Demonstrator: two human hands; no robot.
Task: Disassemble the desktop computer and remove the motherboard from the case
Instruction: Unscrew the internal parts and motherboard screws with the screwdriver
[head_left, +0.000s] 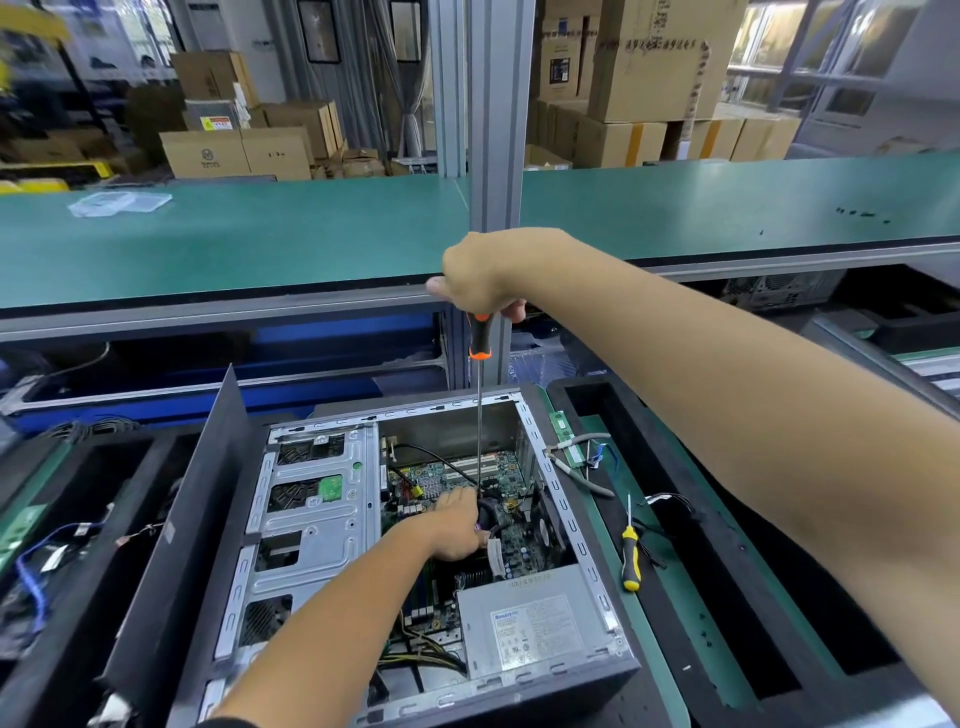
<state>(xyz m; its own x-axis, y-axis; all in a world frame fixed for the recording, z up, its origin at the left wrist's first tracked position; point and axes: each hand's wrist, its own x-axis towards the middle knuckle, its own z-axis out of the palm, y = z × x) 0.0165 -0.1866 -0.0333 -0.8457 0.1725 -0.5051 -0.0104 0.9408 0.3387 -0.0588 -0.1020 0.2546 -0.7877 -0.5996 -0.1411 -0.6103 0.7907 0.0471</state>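
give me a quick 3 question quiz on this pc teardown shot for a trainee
1. True or false: the yellow-handled screwdriver is in use.
2. Which hand grips the long orange-and-black screwdriver? A left hand B right hand
3. Fill in: the left hand rests inside the ____, over the motherboard.

Key: 1 false, it lies beside the case; 2 B; 3 computer case.

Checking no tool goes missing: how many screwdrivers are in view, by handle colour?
Orange-and-black screwdriver, right hand gripping it: 1
Yellow-and-black screwdriver, lying beside the case: 1
Total: 2
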